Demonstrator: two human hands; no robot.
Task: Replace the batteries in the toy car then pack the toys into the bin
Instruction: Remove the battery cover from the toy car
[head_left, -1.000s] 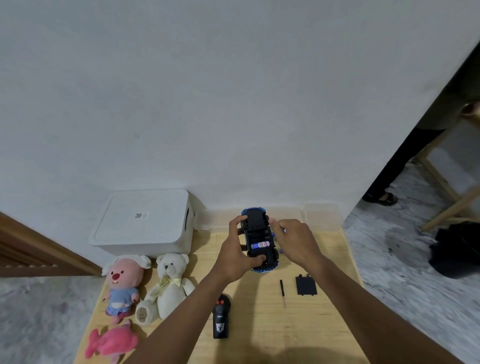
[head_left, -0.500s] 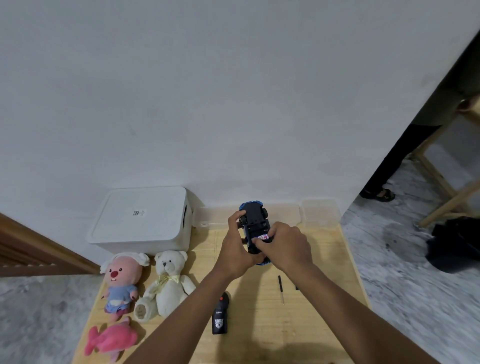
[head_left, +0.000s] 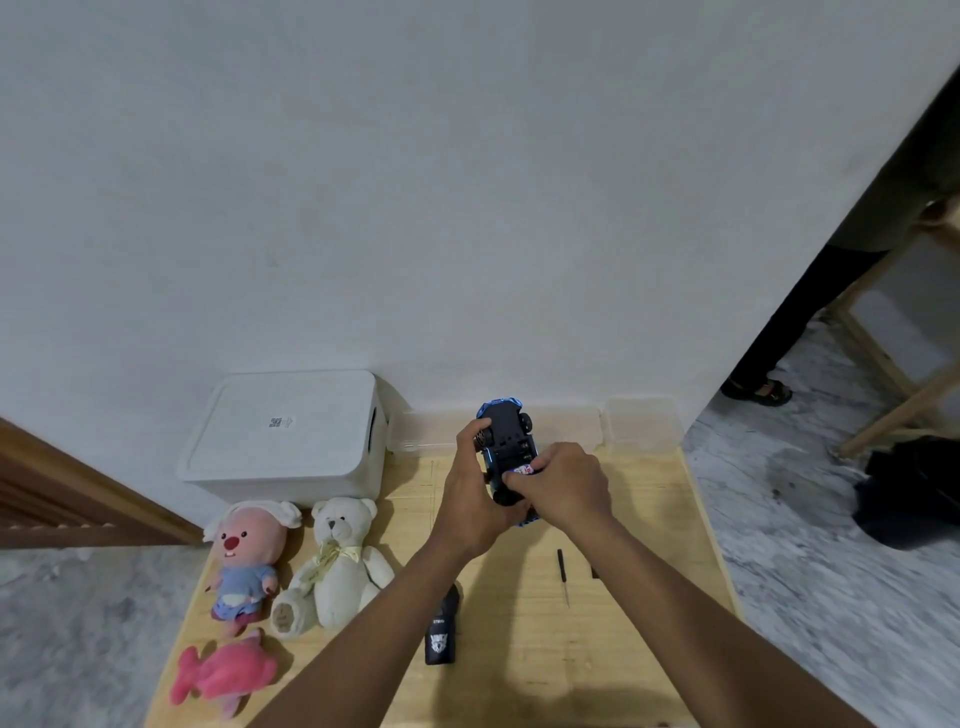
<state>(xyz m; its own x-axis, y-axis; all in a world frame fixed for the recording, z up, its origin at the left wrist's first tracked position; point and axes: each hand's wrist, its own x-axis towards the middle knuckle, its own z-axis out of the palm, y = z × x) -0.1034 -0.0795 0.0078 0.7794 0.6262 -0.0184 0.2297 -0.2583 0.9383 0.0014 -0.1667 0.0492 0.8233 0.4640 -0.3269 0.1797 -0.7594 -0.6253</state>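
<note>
Now the toy car (head_left: 506, 447) is upside down, black underside up, held above the desk (head_left: 519, 675) twd the back wall. L hand (head_left: 470, 499) grips the car's left side, fingers curled round it. R hand (head_left: 566, 486) has thumb & fingertips pinched on a battery (head_left: 524, 470) at the car's open underside. White bin (head_left: 291, 436), lid on, sits back left. In front of it lie 3 plush toys (head_left: 337, 556). Screwdriver (head_left: 562, 574) & black remote (head_left: 441, 631) lie on the desk btwn the forearms.
</note>
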